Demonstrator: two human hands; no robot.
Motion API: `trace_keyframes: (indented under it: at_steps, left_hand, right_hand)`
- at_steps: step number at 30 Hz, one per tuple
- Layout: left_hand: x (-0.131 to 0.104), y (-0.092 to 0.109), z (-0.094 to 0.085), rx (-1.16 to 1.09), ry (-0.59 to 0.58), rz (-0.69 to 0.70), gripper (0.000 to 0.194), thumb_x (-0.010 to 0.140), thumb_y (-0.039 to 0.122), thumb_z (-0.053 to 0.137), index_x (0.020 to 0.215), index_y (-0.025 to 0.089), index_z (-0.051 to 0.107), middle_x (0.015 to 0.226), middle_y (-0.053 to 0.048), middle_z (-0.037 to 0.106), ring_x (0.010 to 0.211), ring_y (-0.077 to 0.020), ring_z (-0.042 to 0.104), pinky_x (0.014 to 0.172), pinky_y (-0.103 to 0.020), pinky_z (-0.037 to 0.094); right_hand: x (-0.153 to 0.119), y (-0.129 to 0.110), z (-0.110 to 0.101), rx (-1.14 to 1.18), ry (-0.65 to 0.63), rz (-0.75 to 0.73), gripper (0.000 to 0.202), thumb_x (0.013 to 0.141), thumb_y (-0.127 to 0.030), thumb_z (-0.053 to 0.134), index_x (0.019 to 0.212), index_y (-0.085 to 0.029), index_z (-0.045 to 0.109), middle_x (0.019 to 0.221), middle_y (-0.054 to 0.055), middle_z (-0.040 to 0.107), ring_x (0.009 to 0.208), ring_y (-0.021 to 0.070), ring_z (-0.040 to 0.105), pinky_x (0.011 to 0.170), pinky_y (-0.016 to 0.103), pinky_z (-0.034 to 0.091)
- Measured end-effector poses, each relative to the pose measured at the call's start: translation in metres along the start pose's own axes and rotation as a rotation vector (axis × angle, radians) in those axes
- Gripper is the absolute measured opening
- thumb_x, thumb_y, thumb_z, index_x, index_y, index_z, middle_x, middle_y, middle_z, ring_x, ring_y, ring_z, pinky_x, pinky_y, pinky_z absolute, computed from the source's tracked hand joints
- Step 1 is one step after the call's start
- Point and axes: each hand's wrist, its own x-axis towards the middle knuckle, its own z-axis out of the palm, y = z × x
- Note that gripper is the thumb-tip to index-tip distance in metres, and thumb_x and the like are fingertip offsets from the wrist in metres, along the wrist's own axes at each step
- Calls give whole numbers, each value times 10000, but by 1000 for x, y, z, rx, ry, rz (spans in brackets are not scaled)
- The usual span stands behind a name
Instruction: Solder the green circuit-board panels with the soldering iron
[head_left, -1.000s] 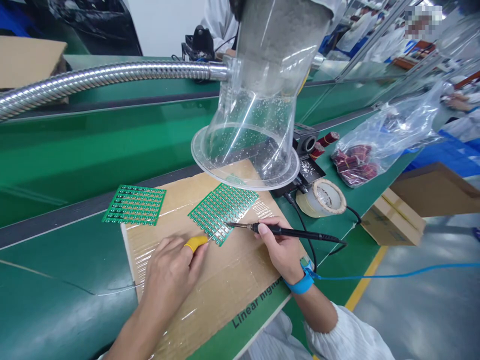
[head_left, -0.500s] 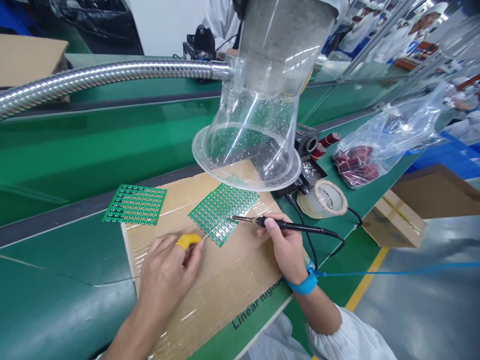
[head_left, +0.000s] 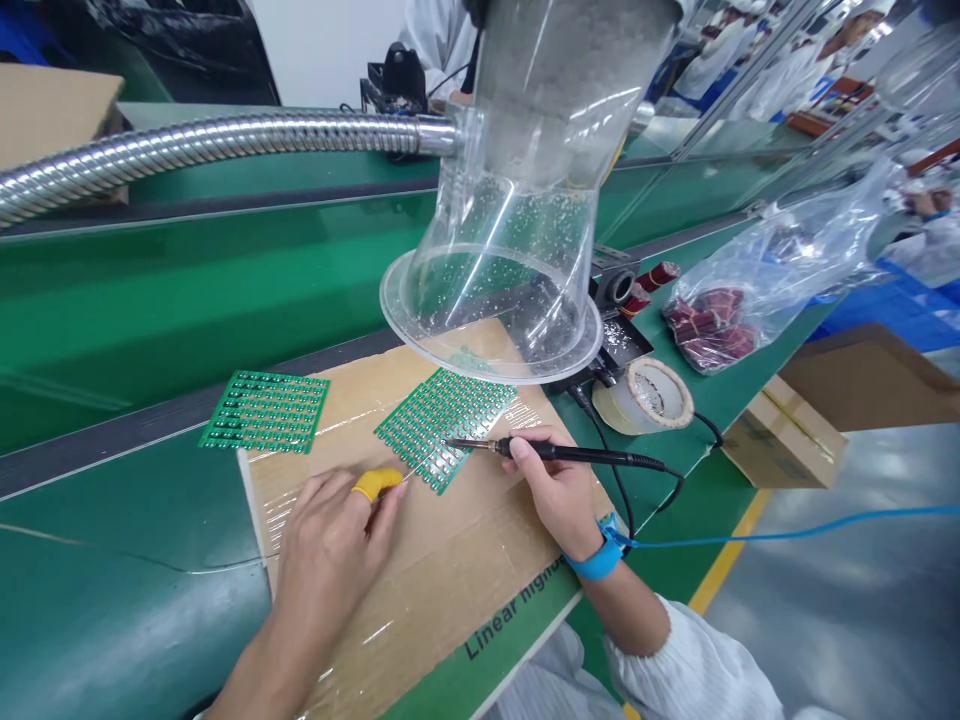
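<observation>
My right hand (head_left: pixel 553 490) is closed around the black handle of a soldering iron (head_left: pixel 581 452), its tip over the lower part of a green circuit board panel (head_left: pixel 427 425). Between thumb and forefinger, my left hand (head_left: pixel 341 530) pinches a thin solder wire (head_left: pixel 225 567) that trails off to the left. The wire's end reaches the panel's lower left area, close to the iron's tip. A yellow finger cot (head_left: pixel 377 483) covers one left finger. The panel's top edge lies beneath a clear extraction hood (head_left: pixel 491 310). A second circuit board panel (head_left: pixel 266 412) lies to the left.
A taped cardboard sheet (head_left: pixel 420 580) lies under the panels. Right of the hood are a round container (head_left: pixel 645 397), an iron stand (head_left: pixel 622 342) and a plastic bag (head_left: pixel 720 320) with red wire bundles. A blue cord (head_left: pixel 780 535) runs right from my wrist. A metal hose (head_left: pixel 225 145) crosses above.
My right hand and the soldering iron have moved slightly left, bringing the tip further across the panel. My left hand stays nearly in place with the solder wire.
</observation>
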Motion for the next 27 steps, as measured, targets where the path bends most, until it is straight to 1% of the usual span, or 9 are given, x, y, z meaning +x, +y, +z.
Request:
trace_keyframes:
  at_steps: [3,10,14,17,19,23,27]
  left_hand:
    - [2,1,0,27,1,9,313,953,254,647,700,236,464,669,-18,595,645,-197,528,688,-359,424]
    - [2,2,2,37,-14,2,273,960,257,639,722,219,510,709,-30,638,662,-201,545,699,-361,425]
    - [2,2,2,-3,-14,-44,266,966,262,622,723,215,522,733,-32,657,663,-197,558,685,-359,422]
    - [1,1,0,-24,-3,-84,192,975,245,579,787,210,564,730,-26,642,674,-198,571,651,-348,404]
    - [1,1,-1,1,4,-75,172,976,231,562,805,210,568,751,-34,649,690,-201,581,650,-350,401]
    - [1,0,-1,32,8,-58,250,981,238,568,736,224,519,780,-46,667,696,-198,584,659,-350,408]
    - [0,-3,-2,7,-5,-25,184,971,215,576,787,206,585,766,-44,658,700,-200,581,677,-349,425]
  right_hand:
    - [-1,-1,-1,-32,-15,-24,84,902,-307,717,902,-223,718,755,1,722,617,165,705,590,274,572]
    - [-2,2,-1,-69,-24,-49,105,908,-336,714,906,-232,717,743,4,722,637,183,706,620,300,568]
    - [-1,2,1,-51,-23,-27,139,906,-363,720,906,-224,714,740,11,725,631,188,711,599,296,576]
    - [-1,1,1,-24,-19,3,163,898,-380,735,901,-218,710,746,14,730,621,184,715,588,290,586]
    - [-1,0,1,-13,-19,25,187,892,-398,745,893,-215,711,758,19,736,616,185,716,589,296,596]
    - [4,-4,1,14,-25,66,249,900,-455,742,931,-209,721,749,24,739,630,202,724,627,336,625]
    - [9,-6,6,57,-12,78,270,896,-468,750,953,-205,726,845,39,754,654,197,733,664,349,640]
